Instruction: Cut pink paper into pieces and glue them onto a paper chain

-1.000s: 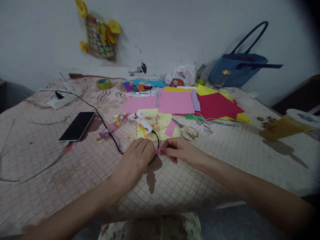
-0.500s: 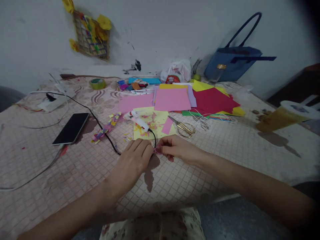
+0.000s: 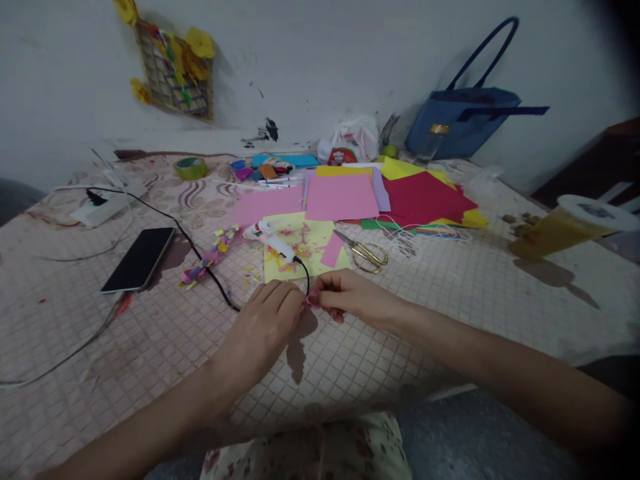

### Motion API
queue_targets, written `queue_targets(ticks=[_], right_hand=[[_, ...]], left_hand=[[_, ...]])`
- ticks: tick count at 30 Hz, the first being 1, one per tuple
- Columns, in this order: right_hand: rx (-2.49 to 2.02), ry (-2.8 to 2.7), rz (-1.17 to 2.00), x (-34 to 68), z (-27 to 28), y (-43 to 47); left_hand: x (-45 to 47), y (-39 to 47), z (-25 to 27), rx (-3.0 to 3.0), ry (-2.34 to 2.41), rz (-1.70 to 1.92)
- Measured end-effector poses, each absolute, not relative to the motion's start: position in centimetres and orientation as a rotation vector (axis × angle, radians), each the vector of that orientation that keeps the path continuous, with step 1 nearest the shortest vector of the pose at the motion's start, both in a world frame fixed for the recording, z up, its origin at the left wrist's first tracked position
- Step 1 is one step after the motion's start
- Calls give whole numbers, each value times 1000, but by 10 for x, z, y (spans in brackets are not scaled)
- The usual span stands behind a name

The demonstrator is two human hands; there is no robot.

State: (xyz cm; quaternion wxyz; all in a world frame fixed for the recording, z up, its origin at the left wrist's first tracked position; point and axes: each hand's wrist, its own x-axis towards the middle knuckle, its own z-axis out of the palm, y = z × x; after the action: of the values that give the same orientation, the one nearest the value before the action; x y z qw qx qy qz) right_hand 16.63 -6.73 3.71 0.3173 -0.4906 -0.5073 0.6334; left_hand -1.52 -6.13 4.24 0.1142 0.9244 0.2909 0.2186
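My right hand (image 3: 343,295) pinches a small pink piece of paper (image 3: 313,300) between thumb and fingertips, just above the table. Close against it on the left is my left hand (image 3: 273,310), closed with its fingers bent down; what lies under its fingertips is hidden. Beyond the hands, a white hot glue gun (image 3: 273,241) rests on a pale yellow sheet (image 3: 325,230) strewn with pink and yellow scraps. A pink paper strip (image 3: 331,251) and gold-handled scissors (image 3: 367,255) are to its right. A strip covered in pink, yellow and purple paper bits (image 3: 210,257) lies left.
A black phone (image 3: 139,260) with a cable lies left, near the glue gun's black cord (image 3: 190,239). Coloured sheets (image 3: 343,197), white string (image 3: 403,243) and green tape (image 3: 191,168) lie farther back. A tilted-looking yellow container (image 3: 557,232) stands right; a blue bag (image 3: 463,123) leans on the wall.
The view has shifted slightly, so things sit a little farther left. Both hands stay together around the pink paper, with hardly any movement.
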Motion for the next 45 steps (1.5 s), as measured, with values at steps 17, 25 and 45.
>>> queue_targets(ticks=[17, 25, 45], right_hand=[[-1183, -1328, 1690, 170, 33, -70], [-1182, -1327, 1686, 171, 34, -71], [-1184, -1304, 1696, 172, 37, -72]], left_hand=[[-20, -61, 42, 2411, 1038, 657], [-20, -63, 45, 2283, 1114, 609], [-19, -64, 43, 2196, 955, 795]])
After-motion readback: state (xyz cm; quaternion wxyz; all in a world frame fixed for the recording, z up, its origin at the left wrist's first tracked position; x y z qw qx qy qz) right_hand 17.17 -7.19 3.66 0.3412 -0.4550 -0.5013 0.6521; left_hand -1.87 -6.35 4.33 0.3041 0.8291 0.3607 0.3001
